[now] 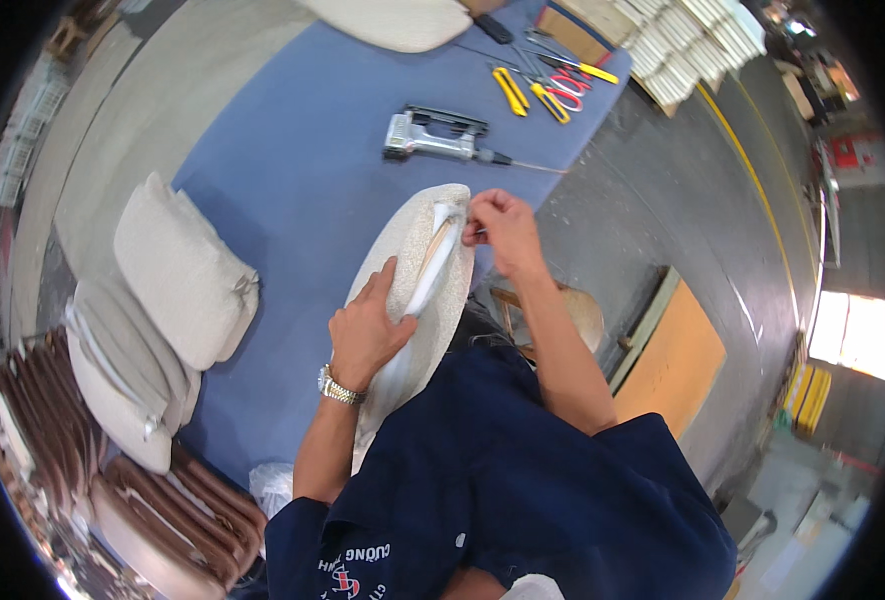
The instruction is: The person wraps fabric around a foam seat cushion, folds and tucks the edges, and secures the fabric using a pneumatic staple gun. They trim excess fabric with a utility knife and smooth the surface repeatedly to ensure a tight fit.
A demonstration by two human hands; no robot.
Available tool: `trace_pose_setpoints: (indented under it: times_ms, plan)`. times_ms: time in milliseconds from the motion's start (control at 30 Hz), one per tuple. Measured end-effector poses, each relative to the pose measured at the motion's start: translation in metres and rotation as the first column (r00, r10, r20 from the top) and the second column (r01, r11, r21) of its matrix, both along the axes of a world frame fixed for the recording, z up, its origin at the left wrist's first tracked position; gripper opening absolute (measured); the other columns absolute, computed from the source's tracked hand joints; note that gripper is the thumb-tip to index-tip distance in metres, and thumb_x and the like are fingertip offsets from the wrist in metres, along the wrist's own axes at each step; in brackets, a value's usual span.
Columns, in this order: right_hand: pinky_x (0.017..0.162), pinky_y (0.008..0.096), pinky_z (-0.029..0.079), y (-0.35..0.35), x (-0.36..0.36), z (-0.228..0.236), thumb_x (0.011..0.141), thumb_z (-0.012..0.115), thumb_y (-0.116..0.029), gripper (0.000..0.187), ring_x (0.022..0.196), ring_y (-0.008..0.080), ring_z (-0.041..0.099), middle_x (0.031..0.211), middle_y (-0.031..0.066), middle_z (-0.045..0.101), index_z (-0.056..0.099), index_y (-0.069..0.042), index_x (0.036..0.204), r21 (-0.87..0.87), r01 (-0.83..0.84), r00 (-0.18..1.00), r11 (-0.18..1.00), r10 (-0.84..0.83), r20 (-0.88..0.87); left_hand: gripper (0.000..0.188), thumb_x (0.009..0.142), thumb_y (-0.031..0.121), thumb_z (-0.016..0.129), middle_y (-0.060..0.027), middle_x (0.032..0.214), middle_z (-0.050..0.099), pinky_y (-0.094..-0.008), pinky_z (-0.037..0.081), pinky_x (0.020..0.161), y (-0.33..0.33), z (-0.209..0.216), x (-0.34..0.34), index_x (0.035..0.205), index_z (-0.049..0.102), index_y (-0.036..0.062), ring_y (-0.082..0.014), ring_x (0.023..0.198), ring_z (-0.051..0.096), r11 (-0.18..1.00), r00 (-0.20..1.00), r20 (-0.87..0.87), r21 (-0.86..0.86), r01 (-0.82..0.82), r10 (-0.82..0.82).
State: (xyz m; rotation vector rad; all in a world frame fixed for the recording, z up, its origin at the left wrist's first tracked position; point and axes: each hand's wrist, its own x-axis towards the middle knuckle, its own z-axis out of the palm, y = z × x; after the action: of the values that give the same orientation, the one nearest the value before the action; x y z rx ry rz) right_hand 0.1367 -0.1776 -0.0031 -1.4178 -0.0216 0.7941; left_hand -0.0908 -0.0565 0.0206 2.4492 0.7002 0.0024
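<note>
A beige fabric cushion (455,290) stands on its edge against my body at the blue table's near right side. Along its upward side a long slit gapes, showing white lining (425,290) and a tan strip inside. My left hand (368,325), with a metal watch on the wrist, grips the cushion beside the slit, thumb and fingers on either side of its edge. At the cushion's far end, my right hand (501,228) is closed in a pinch by the slit's end. What lies between its fingertips is too small to make out.
On the blue table (293,140) lie a staple gun (438,135) with a hose, yellow cutters (511,92) and red-handled scissors (568,88). Folded beige covers (183,270) and brown cushions (168,520) are stacked at left. A wooden stool (573,315) stands at right.
</note>
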Motion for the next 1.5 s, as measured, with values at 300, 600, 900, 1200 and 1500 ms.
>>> trace_pose_setpoints:
  times_ms: [300,600,900,1200,1500]
  plan:
    - [0.070,0.0321,0.055,0.048,-0.001,0.020,0.080,0.085,-0.015,0.035,0.083,0.0210,0.064,0.108,0.0102,0.061,0.066,-0.006,0.108,-0.309,-0.337,0.514,0.889,0.449,0.731,0.083,0.070,0.026,0.073,-0.0214,0.097,0.075,-0.0515,0.057,0.077,-0.017,0.022,0.007,0.151,0.054,0.0169,-0.0435,0.084,0.072,0.932,0.938,-0.114,-0.121,-0.341,0.328]
    - [0.071,0.0321,0.055,0.009,0.017,-0.004,0.080,0.082,-0.005,0.032,0.081,0.0207,0.062,0.112,0.0118,0.059,0.064,-0.004,0.107,-0.293,-0.390,0.600,0.873,0.483,0.638,0.111,0.074,0.023,0.087,-0.0231,0.168,0.030,-0.0504,0.037,0.121,-0.020,0.020,0.088,0.165,0.024,0.0083,-0.0421,0.151,0.036,0.979,0.981,0.062,-0.101,-0.176,0.183]
    - [0.071,0.0377,0.056,-0.005,0.012,-0.016,0.079,0.076,0.003,0.025,0.083,0.0295,0.067,0.107,0.0134,0.063,0.066,-0.003,0.101,-0.311,-0.246,0.443,0.918,0.392,0.807,0.091,0.074,0.009,0.081,-0.0142,0.163,0.044,-0.0428,0.041,0.120,-0.013,-0.021,0.110,0.157,0.044,0.0100,-0.0336,0.149,0.043,0.976,0.991,0.121,-0.217,-0.030,0.058]
    - [0.072,0.0330,0.057,-0.001,0.011,-0.013,0.082,0.073,0.008,0.023,0.087,0.0253,0.068,0.109,0.0132,0.063,0.067,-0.001,0.102,-0.345,-0.275,0.402,0.897,0.433,0.807,0.080,0.075,-0.003,0.076,-0.0109,0.158,0.052,-0.0408,0.045,0.117,-0.014,-0.021,0.104,0.151,0.054,0.0114,-0.0320,0.147,0.047,0.973,0.966,0.241,-0.227,-0.040,0.096]
    - [0.076,0.0309,0.056,-0.006,-0.004,-0.016,0.085,0.072,0.008,0.020,0.093,0.0218,0.066,0.115,0.0135,0.061,0.068,-0.001,0.101,-0.291,-0.236,0.561,0.927,0.375,0.738,0.068,0.075,-0.001,0.077,-0.0072,0.149,0.061,-0.0550,0.049,0.110,-0.016,-0.028,0.095,0.140,0.065,0.0127,-0.0322,0.143,0.052,0.973,0.953,0.275,-0.221,-0.066,0.127]
